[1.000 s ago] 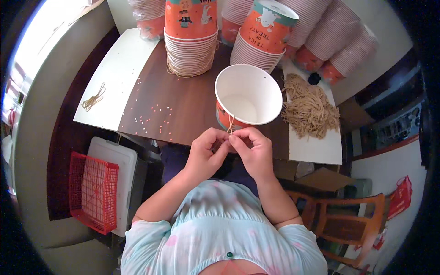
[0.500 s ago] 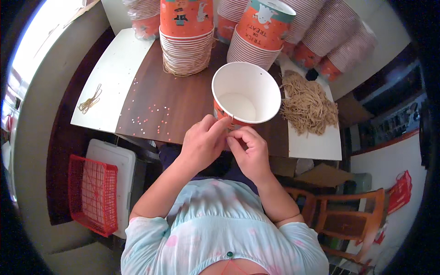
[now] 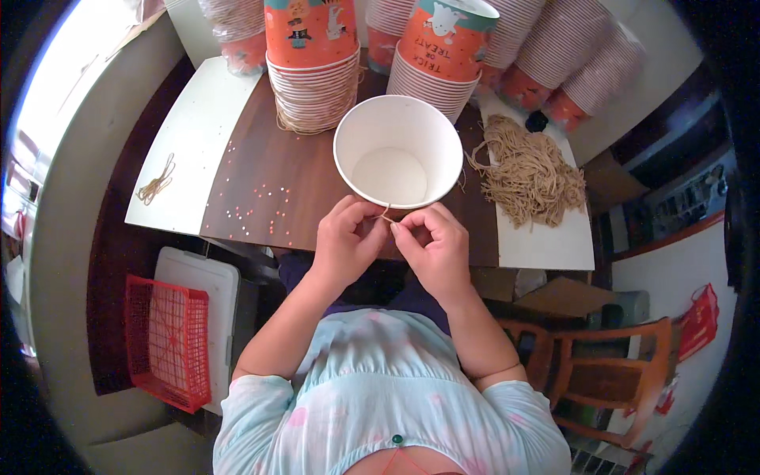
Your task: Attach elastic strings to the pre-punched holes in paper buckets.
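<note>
My left fingers and right fingers both pinch the thin cord, which slants toward me from the paper tub just beyond them, neither side clearly nearer.

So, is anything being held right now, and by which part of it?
Yes: the string, pinched by the left hand and right hand just outside the bucket's near rim. Whether they grip its ends is hidden.
</note>
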A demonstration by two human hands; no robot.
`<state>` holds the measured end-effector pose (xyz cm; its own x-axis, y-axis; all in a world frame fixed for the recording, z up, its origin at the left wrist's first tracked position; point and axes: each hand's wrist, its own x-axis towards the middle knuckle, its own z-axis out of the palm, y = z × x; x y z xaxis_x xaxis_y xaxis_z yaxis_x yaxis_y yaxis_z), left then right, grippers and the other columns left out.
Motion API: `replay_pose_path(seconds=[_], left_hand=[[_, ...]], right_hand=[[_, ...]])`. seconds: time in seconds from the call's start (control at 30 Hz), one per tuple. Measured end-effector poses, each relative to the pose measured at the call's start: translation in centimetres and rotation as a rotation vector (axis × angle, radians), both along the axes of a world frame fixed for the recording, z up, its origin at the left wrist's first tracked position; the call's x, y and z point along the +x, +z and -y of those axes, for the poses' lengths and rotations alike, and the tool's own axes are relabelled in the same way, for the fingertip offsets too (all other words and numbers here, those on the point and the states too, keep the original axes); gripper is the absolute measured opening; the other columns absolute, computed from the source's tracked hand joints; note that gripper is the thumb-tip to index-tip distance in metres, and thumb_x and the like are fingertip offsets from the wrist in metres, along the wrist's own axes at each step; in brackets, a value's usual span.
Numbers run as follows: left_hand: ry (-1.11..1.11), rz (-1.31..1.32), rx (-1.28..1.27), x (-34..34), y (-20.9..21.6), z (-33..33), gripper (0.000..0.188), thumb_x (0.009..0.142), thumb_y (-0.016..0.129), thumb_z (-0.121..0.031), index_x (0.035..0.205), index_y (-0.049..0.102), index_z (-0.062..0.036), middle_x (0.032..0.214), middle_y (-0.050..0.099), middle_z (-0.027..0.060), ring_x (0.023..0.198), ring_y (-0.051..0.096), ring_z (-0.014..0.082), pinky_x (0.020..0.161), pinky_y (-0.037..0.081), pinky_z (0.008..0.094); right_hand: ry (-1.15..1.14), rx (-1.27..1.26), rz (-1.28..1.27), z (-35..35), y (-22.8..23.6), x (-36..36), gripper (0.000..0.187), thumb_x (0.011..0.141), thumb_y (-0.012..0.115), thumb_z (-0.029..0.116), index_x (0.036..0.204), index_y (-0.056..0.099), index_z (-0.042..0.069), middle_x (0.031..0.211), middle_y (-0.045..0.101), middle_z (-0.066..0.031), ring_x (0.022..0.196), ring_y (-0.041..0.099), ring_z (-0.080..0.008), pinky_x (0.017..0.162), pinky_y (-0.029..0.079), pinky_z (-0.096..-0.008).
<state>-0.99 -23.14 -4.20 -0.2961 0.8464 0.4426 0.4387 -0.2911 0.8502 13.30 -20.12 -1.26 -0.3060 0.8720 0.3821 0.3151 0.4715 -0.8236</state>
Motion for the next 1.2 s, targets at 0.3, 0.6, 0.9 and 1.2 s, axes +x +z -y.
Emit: replay_pose_path(seconds=[0.3, 0.6, 0.9, 1.2], left_hand=[[-0.018, -0.145, -0.027, -0.5, 1.7, -0.1, 0.012, 0.075, 0.067, -0.003, 0.086, 0.065, -0.0004, 0.073, 0.057, 0.0094, 0.055, 0.055, 0.0187, 0.05, 0.044, 0.0296], [0.07, -0.391, 0.109, -0.3, 1.4, 0.2, 0.017, 0.074, 0.067, -0.003, 0.091, 0.065, -0.004, 0.079, 0.057, 0.0071, 0.066, 0.058, 0.0244, 0.059, 0.047, 0.0351], [0.17, -0.708, 0.296, -0.3, 1.4, 0.1, 0.029, 0.07, 0.068, -0.01, 0.098, 0.062, -0.0052, 0.082, 0.055, 0.0054, 0.072, 0.056, 0.0211, 0.065, 0.044, 0.0343], [0.186, -0.687, 0.297, -0.2, 0.9, -0.2, 0.022, 0.072, 0.067, -0.008, 0.093, 0.063, -0.0055, 0.081, 0.056, 0.0048, 0.071, 0.056, 0.0203, 0.065, 0.045, 0.0344]], right_hand=[[0.049, 0.097, 0.19, -1.2, -1.7, 2.0, 0.009, 0.077, 0.07, 0.006, 0.078, 0.065, 0.0, 0.075, 0.06, -0.0061, 0.057, 0.055, -0.0107, 0.052, 0.045, -0.0239], [0.065, 0.293, -0.049, 0.2, 0.5, 1.4, 0.029, 0.073, 0.071, 0.0, 0.101, 0.062, 0.003, 0.093, 0.06, -0.0094, 0.062, 0.056, -0.0129, 0.055, 0.048, -0.0243], [-0.013, 0.748, 0.211, 0.8, 1.0, 0.0, 0.034, 0.067, 0.073, 0.002, 0.099, 0.061, 0.004, 0.093, 0.059, -0.009, 0.074, 0.058, -0.0252, 0.065, 0.046, -0.0347], [-0.105, 0.779, 0.278, -0.1, -0.9, 0.3, 0.017, 0.075, 0.067, 0.009, 0.09, 0.06, 0.006, 0.081, 0.055, -0.005, 0.068, 0.055, -0.0222, 0.061, 0.043, -0.0355]])
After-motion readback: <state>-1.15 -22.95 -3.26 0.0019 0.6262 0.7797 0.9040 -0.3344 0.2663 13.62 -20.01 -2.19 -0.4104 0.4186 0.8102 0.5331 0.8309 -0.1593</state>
